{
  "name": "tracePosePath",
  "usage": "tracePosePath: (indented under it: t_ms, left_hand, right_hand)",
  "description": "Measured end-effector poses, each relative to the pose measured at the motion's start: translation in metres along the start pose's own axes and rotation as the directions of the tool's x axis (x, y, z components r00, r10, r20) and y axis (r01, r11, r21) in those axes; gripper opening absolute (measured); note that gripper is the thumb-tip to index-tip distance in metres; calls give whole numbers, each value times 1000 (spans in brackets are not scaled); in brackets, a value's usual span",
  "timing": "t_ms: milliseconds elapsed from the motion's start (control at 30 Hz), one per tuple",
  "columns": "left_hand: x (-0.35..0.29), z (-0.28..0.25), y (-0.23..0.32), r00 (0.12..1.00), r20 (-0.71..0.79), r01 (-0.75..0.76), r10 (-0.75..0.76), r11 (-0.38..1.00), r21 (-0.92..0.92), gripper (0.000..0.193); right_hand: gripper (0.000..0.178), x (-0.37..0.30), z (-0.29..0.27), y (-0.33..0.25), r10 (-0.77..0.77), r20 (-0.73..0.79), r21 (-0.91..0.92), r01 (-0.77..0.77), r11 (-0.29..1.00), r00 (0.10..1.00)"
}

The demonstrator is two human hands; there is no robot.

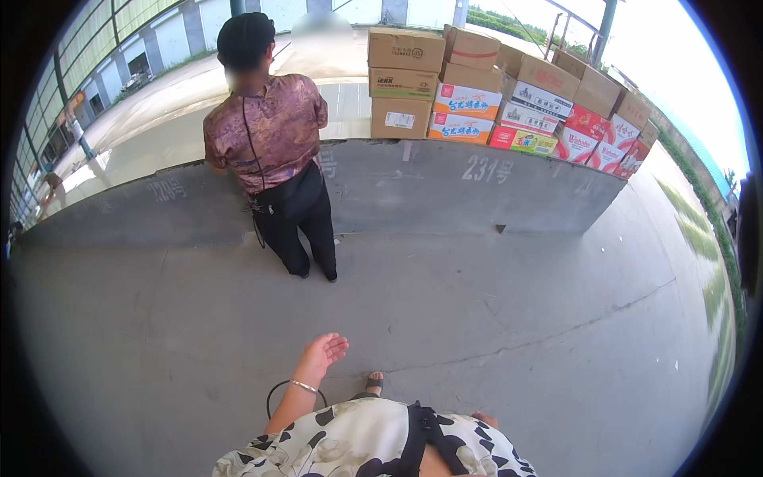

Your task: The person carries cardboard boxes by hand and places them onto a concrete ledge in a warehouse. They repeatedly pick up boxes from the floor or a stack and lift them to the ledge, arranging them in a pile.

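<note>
My left hand (324, 352) is held out in front of me above the concrete floor, fingers stretched and slightly apart, with nothing in it. A light-coloured bangle (304, 386) circles that wrist, and a thin black cord (272, 397) loops beside the forearm. Of my right hand (485, 419) only a small part shows past the edge of my patterned top (358, 433); its fingers are hidden. Neither hand touches any of the boxes ahead. One of my sandalled feet (374, 383) is forward on the floor.
A person (266, 135) in a purple-brown shirt stands with their back to me against a long grey low wall (413, 191). Stacked cardboard boxes (407, 49), some brown, others white, orange or red, sit on it to the right. A crack crosses the concrete floor (477, 310).
</note>
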State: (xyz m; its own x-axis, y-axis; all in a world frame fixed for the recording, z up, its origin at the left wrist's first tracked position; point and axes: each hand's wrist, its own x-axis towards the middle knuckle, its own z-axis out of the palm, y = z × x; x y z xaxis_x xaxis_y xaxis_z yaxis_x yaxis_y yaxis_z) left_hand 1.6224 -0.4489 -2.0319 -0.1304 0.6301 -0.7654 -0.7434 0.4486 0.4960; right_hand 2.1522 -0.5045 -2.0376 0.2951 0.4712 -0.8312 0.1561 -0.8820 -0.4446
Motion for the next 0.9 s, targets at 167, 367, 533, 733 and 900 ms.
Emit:
tracePosePath:
  t_ms: [167,367,533,733,900]
  left_hand:
    - [20,52,31,998,67,-18,10,993,120,34]
    - [27,53,35,999,14,-50,50,996,74,31]
    - [24,25,34,995,-98,-39,33,997,-67,29]
    - [31,27,42,958,-248,-176,145,978,-109,32]
    - [31,59,51,962,-204,-212,182,968,-135,33]
  right_hand:
    - [29,51,-33,52,-329,228,-616,397,681,916]
    - [28,111,-20,77,-231,356,-776,424,468,906]
    - [32,156,9,-26,-297,475,-512,534,673,829]
    - [33,177,92,-193,-76,253,-189,126,974,965]
    - [35,160,145,-327,-375,379,-179,465,867,846]
